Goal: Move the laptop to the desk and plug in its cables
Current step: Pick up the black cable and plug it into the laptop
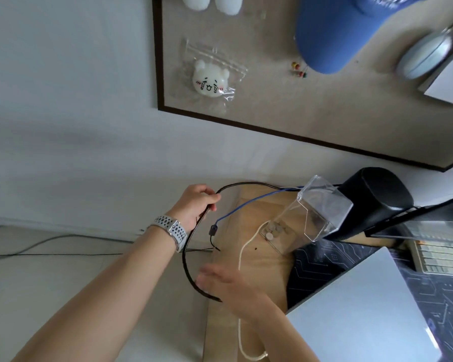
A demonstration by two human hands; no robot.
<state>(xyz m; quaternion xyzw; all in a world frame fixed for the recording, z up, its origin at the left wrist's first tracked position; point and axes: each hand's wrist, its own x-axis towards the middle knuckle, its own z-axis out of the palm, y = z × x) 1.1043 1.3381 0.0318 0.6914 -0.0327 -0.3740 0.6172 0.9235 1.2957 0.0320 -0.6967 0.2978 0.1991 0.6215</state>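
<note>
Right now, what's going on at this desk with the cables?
A person is sorting cables at the left edge of the wooden desk. The left hand, with a watch on its wrist, grips a thick black cable that loops down towards the right hand, which is blurred; its grip is unclear. The closed silver laptop already lies on the desk, and no cable visibly reaches it. A blue cable and a white cord lie loose nearby.
</note>
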